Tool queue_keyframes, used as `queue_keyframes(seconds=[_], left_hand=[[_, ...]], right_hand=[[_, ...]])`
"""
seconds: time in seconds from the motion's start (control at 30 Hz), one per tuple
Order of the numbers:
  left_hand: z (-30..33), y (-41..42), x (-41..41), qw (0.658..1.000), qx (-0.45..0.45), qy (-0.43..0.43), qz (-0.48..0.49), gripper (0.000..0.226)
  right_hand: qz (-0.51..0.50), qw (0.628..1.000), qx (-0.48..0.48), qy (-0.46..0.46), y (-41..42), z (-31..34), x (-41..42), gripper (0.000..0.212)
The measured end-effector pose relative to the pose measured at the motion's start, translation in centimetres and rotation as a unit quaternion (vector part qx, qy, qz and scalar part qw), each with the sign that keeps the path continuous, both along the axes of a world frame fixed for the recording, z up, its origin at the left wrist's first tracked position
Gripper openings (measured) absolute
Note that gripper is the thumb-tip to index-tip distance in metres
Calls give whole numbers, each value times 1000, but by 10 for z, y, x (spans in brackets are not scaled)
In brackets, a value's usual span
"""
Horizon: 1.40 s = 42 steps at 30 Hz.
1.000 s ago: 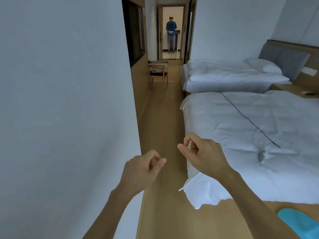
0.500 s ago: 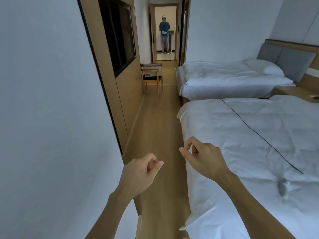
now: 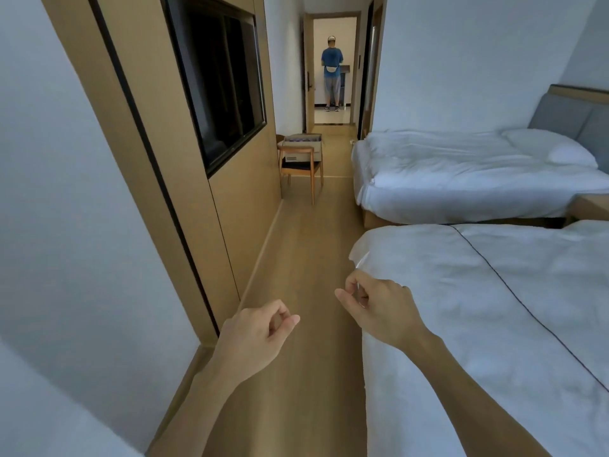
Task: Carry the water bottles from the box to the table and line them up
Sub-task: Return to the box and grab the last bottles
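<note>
Cardboard box [image 3: 302,147] on chair [image 3: 300,173], far beyond empty hands [image 3: 316,321].

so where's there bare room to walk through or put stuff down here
The wood floor strip between the panelled wall and the near bed is bare as far as the chair. The chair's seat is filled by a cardboard box, which narrows the passage. Both bed tops are mostly bare. Left hand and right hand hold nothing.
</note>
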State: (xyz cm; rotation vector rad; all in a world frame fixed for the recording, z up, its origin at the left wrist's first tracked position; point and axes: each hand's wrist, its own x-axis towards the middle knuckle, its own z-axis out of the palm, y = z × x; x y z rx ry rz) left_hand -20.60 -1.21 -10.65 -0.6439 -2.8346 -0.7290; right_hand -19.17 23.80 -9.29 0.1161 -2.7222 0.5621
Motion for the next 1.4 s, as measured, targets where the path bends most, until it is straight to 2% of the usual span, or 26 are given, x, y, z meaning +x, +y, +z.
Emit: queue_keyframes(seconds=[0.37, 0.53, 0.87, 1.03, 1.17, 1.4], left_hand=[[-28, 45, -259, 999, 18, -25, 8, 28], [-12, 61, -389, 999, -1, -28, -16, 28], [12, 130, -625, 998, 28, -15, -50, 25], [6, 177, -746, 999, 9, -2, -31, 27], [12, 216, -838, 1000, -15, 4, -7, 30], [13, 254, -975, 999, 10, 40, 5, 28]], right_hand=[[-5, 1000, 5, 4, 48, -21, -257, 25], [-18, 1000, 6, 25, 62, -15, -377, 24], [-40, 999, -6, 36, 127, -2, -590, 25], [-21, 998, -3, 61, 177, -9, -714, 25], [0, 999, -9, 42, 216, -3, -812, 25], [34, 999, -12, 34, 261, 4, -955, 21]])
